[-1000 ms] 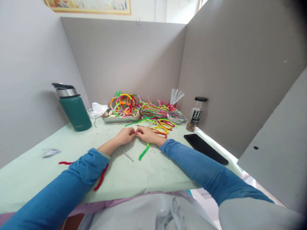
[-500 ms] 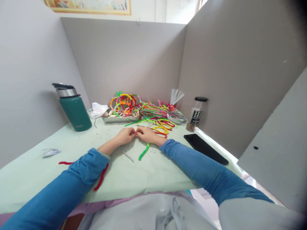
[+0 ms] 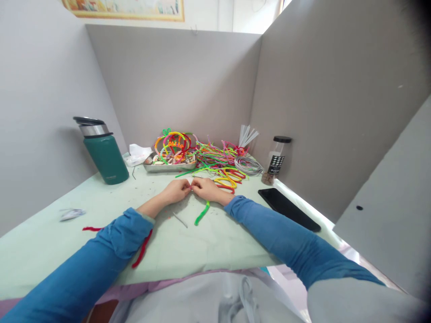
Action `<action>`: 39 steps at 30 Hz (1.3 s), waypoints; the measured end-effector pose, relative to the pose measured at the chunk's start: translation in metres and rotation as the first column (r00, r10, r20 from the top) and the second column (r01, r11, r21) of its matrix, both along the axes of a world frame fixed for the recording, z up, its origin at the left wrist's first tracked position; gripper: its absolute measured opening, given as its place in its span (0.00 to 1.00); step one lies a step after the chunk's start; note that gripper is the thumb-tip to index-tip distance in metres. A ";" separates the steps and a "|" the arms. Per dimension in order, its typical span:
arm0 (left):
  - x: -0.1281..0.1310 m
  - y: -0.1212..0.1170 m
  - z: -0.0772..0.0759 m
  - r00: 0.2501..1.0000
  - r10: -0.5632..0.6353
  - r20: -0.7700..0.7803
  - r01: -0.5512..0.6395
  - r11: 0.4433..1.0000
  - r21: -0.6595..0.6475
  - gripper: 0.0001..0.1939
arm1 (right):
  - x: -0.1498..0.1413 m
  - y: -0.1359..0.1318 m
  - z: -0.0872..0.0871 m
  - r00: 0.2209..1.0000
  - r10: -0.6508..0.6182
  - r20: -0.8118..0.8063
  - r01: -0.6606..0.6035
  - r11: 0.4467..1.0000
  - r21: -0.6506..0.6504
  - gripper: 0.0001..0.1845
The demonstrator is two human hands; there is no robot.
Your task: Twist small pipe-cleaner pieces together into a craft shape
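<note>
My left hand (image 3: pixel 178 190) and my right hand (image 3: pixel 205 189) meet fingertip to fingertip over the middle of the table. Both are pinched closed on something small and pinkish, mostly hidden by the fingers; its kind does not show. A green pipe cleaner (image 3: pixel 202 214) sticks out below my right hand and lies on the cloth. Just beyond my right wrist are bent yellow and red pipe cleaners (image 3: pixel 228 183). A thin grey piece (image 3: pixel 180 220) lies nearer to me, and a red pipe cleaner (image 3: pixel 142 249) passes under my left sleeve.
Behind my hands stand a metal tray (image 3: pixel 170 168) with coloured pipe-cleaner shapes, a heap of pipe cleaners (image 3: pixel 215 154) and a wire coil (image 3: pixel 248 166). A green bottle (image 3: pixel 107 154) is at left. A clear jar (image 3: pixel 276 161) and black phone (image 3: pixel 288 209) are at right. Grey partitions surround the table.
</note>
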State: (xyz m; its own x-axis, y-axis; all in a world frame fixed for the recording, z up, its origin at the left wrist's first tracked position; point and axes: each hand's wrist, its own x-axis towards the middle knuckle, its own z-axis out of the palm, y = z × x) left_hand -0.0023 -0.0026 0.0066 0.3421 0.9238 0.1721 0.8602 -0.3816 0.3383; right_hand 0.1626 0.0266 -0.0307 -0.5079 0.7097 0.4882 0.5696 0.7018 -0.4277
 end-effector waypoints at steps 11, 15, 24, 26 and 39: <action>0.001 -0.003 0.001 0.996 0.028 0.082 -0.024 0.998 -0.060 0.07 | 0.000 0.001 -0.001 1.000 0.004 -0.012 -0.004 1.000 0.005 0.07; 0.001 -0.003 0.001 0.996 0.021 0.085 -0.016 0.998 -0.061 0.08 | 0.000 0.000 0.000 1.000 -0.004 -0.007 0.004 1.000 -0.003 0.07; 0.001 -0.003 0.001 0.998 0.034 0.059 -0.031 0.998 -0.055 0.08 | 0.000 -0.002 0.001 1.000 -0.009 -0.012 0.009 1.000 -0.012 0.08; 0.001 -0.004 0.002 0.998 0.040 0.047 -0.037 0.998 -0.047 0.08 | 0.000 -0.002 0.001 1.000 -0.006 -0.016 0.006 1.000 -0.016 0.08; 0.003 -0.005 0.004 0.998 0.047 0.048 -0.045 0.998 -0.043 0.08 | 0.000 0.002 -0.001 0.999 -0.007 -0.031 0.006 1.000 -0.026 0.08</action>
